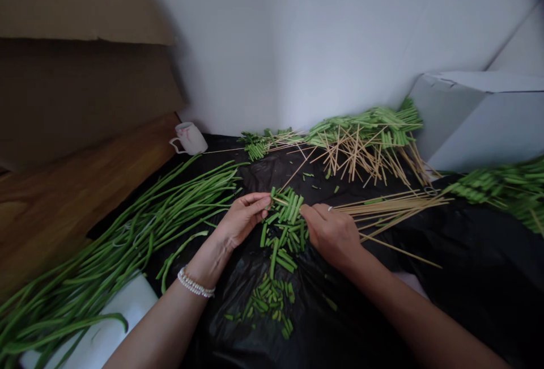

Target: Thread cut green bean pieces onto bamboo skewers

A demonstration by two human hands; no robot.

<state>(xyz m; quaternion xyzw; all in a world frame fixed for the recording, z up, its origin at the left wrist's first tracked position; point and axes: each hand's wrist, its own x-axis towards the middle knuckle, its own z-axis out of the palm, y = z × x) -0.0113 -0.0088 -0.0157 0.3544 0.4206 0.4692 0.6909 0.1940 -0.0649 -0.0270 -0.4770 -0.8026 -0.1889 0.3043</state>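
Note:
A wooden skewer (279, 201) runs between my two hands, with a row of cut green bean pieces (291, 206) threaded side by side on it. My left hand (249, 210) pinches a short bean piece at the skewer's left end. On the other side, the fingers of my right hand (334, 232) are closed on the skewer beside the threaded row; its far end is hidden by the hand. Loose cut bean pieces (283, 253) lie just below the hands, and a second scatter of short bits (270, 301) lies nearer to me.
Long uncut beans (140, 227) spread on the left, partly over a white board (123, 312). Bare skewers (391, 210) lie right of my hands. Filled skewers (365, 125) are piled behind, more (510, 187) at far right. A mug (191, 139) and white box (476, 114) stand behind.

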